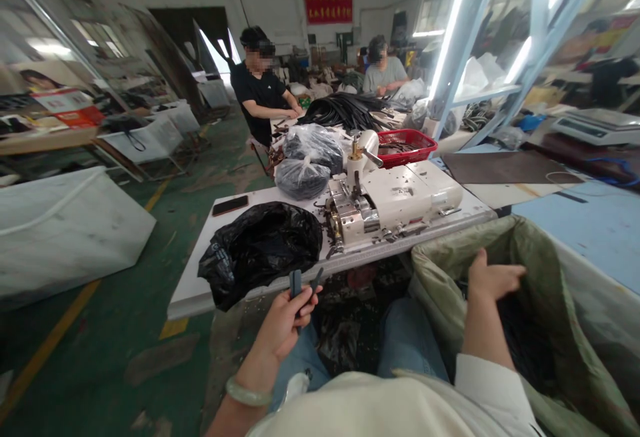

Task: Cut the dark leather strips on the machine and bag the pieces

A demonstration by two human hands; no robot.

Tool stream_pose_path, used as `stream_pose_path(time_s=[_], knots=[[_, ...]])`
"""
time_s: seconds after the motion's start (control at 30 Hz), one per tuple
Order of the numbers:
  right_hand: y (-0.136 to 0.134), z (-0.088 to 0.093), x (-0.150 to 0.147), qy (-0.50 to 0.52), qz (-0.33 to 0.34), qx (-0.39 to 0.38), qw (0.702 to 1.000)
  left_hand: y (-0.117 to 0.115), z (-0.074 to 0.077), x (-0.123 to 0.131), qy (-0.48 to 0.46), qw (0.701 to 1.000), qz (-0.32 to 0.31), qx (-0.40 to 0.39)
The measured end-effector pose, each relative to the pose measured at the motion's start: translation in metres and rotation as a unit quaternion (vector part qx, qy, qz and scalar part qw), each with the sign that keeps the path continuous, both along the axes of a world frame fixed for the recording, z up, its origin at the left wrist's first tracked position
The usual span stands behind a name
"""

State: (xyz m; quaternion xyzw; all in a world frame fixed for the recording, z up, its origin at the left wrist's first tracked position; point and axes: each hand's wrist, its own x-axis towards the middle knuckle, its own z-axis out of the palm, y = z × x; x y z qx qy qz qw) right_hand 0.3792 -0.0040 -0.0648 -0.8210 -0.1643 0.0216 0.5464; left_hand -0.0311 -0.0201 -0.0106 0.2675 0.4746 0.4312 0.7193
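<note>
My left hand (285,324) is closed around a few short dark strips (295,282) in front of the table edge; their exact kind does not show. Close behind it, an open black plastic bag (265,240) slumps over the table's front corner. My right hand (493,279) hovers above the mouth of a large green sack (435,260), thumb up and fingers stretched out, with nothing visible in it. Dark material (525,337) lies deep inside that sack. A white machine with metal parts (410,190) stands on the white table, scattered with small dark scraps.
On the table are a phone (230,205), tied clear bags (305,164) and a red basket (406,146). Two people (260,87) work behind, near a pile of black strips (345,110). A white bin (75,224) stands left; a light-blue table (590,217) lies right.
</note>
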Motion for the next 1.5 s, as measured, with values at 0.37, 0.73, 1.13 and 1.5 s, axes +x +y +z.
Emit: stream_pose_path(time_s=[0.37,0.73,1.13,1.5], knots=[[-0.006,0.03,-0.211,0.473,0.586,0.096,0.651,0.007,0.002,0.046,-0.002,0.996,-0.08,0.034],[0.008,0.019,-0.238,0.69,0.51,0.194,0.476,-0.005,0.011,0.009,0.015,0.998,-0.06,-0.02],[0.065,0.026,-0.216,0.532,0.519,0.15,0.652,-0.004,0.003,0.018,0.082,0.992,-0.092,-0.007],[0.17,0.03,-0.179,0.436,0.392,0.08,0.806,-0.009,-0.018,-0.01,0.001,0.999,0.044,-0.029]])
